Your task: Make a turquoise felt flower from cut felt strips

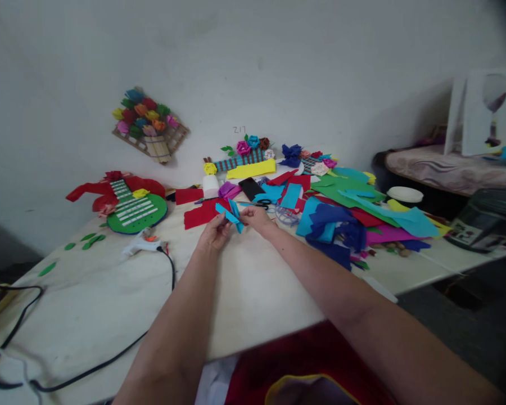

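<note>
Grip: left hand (214, 232) and right hand (256, 216) both pinch blue strip (231, 215) at fingertips.
Place: strip held above table (253, 292), before red sheet (202, 214).
Risk: fold may spring open (light pinch); forearm could snag glue gun (140, 243) cord (171, 264).

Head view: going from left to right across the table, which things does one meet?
Green felt leaves → white glue gun → left hand → blue paper piece, pinched by both hands → right hand → dark blue felt heap → white plate.

Table (244, 292) with felt scraps (346, 197), glue gun (141, 243)
</note>
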Tool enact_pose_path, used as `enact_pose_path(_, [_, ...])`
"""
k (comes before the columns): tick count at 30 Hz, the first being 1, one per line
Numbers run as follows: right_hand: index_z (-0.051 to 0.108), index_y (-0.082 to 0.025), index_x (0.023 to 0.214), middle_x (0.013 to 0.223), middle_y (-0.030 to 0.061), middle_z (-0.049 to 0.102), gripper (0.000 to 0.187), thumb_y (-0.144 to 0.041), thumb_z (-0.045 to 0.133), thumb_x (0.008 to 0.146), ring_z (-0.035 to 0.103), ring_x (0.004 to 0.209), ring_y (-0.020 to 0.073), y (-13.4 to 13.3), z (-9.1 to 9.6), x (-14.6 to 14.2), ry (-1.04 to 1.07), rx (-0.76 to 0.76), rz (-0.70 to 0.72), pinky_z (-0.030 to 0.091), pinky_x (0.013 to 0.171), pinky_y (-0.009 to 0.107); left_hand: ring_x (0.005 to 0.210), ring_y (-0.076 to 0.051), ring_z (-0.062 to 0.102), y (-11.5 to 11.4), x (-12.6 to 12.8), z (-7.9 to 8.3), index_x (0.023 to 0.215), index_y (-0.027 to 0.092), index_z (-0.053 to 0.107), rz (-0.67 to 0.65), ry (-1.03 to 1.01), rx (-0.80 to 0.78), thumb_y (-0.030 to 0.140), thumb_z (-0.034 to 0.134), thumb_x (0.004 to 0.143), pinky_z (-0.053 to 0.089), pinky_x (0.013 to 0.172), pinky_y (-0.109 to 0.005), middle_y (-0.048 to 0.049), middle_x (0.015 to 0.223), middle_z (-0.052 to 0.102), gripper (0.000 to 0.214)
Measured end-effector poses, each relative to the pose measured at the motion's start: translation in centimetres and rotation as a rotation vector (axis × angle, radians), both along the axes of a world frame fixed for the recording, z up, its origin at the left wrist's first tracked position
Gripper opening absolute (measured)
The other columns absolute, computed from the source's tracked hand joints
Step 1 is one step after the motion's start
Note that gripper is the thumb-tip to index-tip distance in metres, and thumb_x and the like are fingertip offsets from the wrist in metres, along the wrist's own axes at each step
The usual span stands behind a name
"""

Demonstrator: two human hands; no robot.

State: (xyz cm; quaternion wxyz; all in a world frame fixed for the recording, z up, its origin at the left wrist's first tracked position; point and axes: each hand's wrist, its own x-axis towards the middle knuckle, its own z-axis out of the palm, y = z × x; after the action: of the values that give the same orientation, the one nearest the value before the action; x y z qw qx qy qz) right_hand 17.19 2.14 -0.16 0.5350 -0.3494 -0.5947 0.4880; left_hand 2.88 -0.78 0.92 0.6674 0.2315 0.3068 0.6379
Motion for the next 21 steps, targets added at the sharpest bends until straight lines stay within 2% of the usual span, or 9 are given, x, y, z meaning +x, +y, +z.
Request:
enact_pose_path(7, [0.048, -0.017, 0.069, 0.049, -0.0066, 0.052, 0.022, -0.015, 0.066, 0.055, 0.047, 0.041, 0.0077, -0.17, 0.19, -0.3, 0.003, -0.13, -0.046, 0.041, 0.046, 0.022, 0.047, -0.006, 0.056, 0.19, -0.15, -0.61, 0.066, 0.01, 0.058, -0.068, 0.089, 0.061, 0.007, 0.059, 0.073, 0.048, 0.044, -0.012, -0.0003, 0.057, 0.059, 0.008])
enact_pose_path(15, [0.056, -0.014, 0.064, 0.049, -0.0041, 0.057, 0.011, -0.013, 0.066, 0.06, 0.049, 0.041, 0.0073, -0.61, 0.44, -0.2, -0.053, -0.25, 0.0, 0.042, 0.045, 0.02, 0.055, -0.009, 0.058, 0.2, -0.21, -0.78, 0.068, 0.009, 0.06, -0.104, 0.182, 0.097, 0.011, 0.062, 0.072, 0.049, 0.047, -0.015, -0.0033, 0.063, 0.061, 0.005])
enact_pose_path(21, [0.058, -0.014, 0.064, 0.047, -0.0047, 0.057, 0.01, -0.013, 0.067, 0.06, 0.05, 0.04, 0.0069, -0.57, 0.43, -0.12, -0.044, -0.273, 0.01, 0.042, 0.042, 0.019, 0.054, -0.007, 0.057, 0.32, -0.27, -0.97, 0.065, 0.01, 0.057, -0.132, 0.201, 0.137, 0.013, 0.066, 0.069, 0.049, 0.049, -0.014, -0.0026, 0.064, 0.061, 0.01])
